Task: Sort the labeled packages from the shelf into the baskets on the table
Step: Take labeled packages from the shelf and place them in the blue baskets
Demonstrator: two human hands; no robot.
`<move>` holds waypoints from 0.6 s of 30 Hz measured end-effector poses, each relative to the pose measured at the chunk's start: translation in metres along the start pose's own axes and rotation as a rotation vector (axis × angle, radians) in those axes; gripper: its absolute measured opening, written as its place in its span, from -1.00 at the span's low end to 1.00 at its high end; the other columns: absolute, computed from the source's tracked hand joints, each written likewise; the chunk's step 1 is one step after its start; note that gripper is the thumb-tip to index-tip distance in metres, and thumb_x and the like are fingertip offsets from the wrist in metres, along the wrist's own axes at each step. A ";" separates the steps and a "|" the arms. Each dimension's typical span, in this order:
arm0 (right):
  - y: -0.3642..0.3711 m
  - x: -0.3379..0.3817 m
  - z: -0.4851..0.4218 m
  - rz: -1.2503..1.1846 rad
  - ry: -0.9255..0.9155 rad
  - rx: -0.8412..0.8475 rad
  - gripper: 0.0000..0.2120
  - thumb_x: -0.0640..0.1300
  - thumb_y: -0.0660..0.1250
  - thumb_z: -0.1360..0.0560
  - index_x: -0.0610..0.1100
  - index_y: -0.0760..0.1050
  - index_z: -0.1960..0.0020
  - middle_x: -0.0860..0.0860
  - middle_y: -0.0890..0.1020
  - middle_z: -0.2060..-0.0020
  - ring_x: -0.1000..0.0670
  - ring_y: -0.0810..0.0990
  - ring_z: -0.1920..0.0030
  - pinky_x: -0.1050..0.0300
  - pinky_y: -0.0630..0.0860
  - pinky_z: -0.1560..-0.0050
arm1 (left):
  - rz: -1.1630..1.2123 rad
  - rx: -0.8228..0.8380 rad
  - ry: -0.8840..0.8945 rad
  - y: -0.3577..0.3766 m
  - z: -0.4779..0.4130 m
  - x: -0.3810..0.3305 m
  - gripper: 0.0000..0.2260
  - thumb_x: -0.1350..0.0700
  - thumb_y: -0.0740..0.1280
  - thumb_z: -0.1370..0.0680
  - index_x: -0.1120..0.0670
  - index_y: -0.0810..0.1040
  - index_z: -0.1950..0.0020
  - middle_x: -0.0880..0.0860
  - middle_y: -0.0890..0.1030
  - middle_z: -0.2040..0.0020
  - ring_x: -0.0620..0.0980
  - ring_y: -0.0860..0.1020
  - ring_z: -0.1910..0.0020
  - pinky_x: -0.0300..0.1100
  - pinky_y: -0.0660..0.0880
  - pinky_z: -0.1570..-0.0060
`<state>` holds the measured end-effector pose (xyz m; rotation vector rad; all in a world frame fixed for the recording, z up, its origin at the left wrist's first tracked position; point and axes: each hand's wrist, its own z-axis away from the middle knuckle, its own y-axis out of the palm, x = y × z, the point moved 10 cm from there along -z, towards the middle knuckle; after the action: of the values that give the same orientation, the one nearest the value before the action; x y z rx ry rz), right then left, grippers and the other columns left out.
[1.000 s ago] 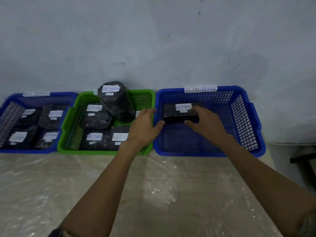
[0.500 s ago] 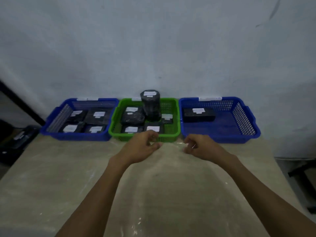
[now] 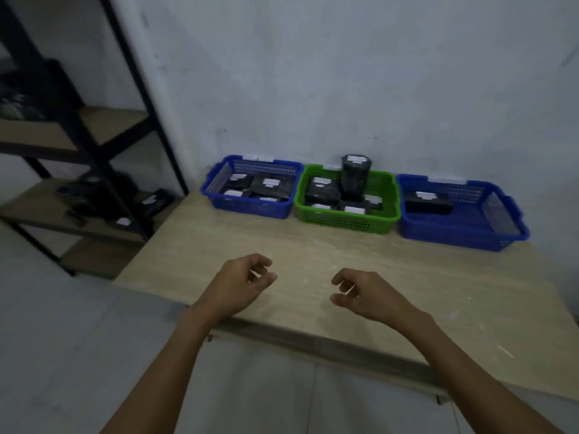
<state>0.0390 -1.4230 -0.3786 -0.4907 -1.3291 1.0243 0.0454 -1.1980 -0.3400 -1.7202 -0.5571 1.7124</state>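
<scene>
Hands carry nothing, so the step in hand looks like going for the next package: the left hand (image 3: 238,286) and the right hand (image 3: 369,296) hover over the near edge of the pale wooden tabletop (image 3: 313,252), well short of the green plastic mesh basket (image 3: 344,222). Each has its fingers loosely curled and slightly parted, gripping nothing. The next move, as I judge it, calls for a turn towards the black metal shelf rack (image 3: 94,151) far to the left of the green basket, where black wrapped packages with white labels (image 3: 153,200) lie on a lower shelf. One must be lifted, its label read and matched to a basket tag, though every label is too blurred to read from here. Just left of the green basket stands a blue plastic mesh basket (image 3: 250,209) holding several flat black labelled parcels (image 3: 269,186) laid side by side. The green basket itself holds flat black labelled packs (image 3: 322,191) across its floor and one tall black wrapped bundle (image 3: 355,180) standing upright toward its back, rising above the rim. Just right of the green basket, a second blue plastic mesh basket (image 3: 454,236) holds one black rectangular box (image 3: 427,205) with a white label, lying toward the end nearest the green basket.
</scene>
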 end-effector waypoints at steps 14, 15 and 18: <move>0.178 0.223 0.039 0.046 -0.145 0.249 -0.68 0.07 0.39 -0.47 -0.05 0.50 -0.15 0.06 0.54 0.09 0.05 0.53 0.07 0.17 0.49 -0.01 | -0.053 -0.041 -0.165 -0.150 0.190 0.182 -0.69 -0.05 0.36 -0.52 0.04 0.54 -0.21 -0.13 0.56 0.07 -0.18 0.53 0.12 -0.22 0.50 0.04; 0.188 0.239 0.036 0.042 -0.143 0.235 -0.69 0.07 0.40 -0.47 -0.05 0.51 -0.14 0.06 0.55 0.10 0.05 0.53 0.08 0.19 0.48 0.01 | -0.048 -0.038 -0.167 -0.161 0.198 0.197 -0.69 -0.04 0.36 -0.52 0.04 0.54 -0.22 -0.11 0.56 0.06 -0.18 0.53 0.12 -0.24 0.50 0.05; 0.221 0.291 0.024 -0.013 -0.117 0.188 -0.73 0.03 0.41 -0.46 -0.04 0.52 -0.11 0.07 0.56 0.13 0.08 0.53 0.10 0.27 0.44 0.11 | -0.038 -0.021 -0.169 -0.204 0.216 0.247 -0.68 -0.06 0.36 -0.52 0.02 0.53 -0.23 -0.10 0.57 0.03 -0.20 0.54 0.11 -0.31 0.48 0.10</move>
<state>-0.0803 -1.0769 -0.3888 -0.2839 -1.3213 1.1690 -0.1243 -0.8515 -0.3634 -1.5778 -0.6805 1.8421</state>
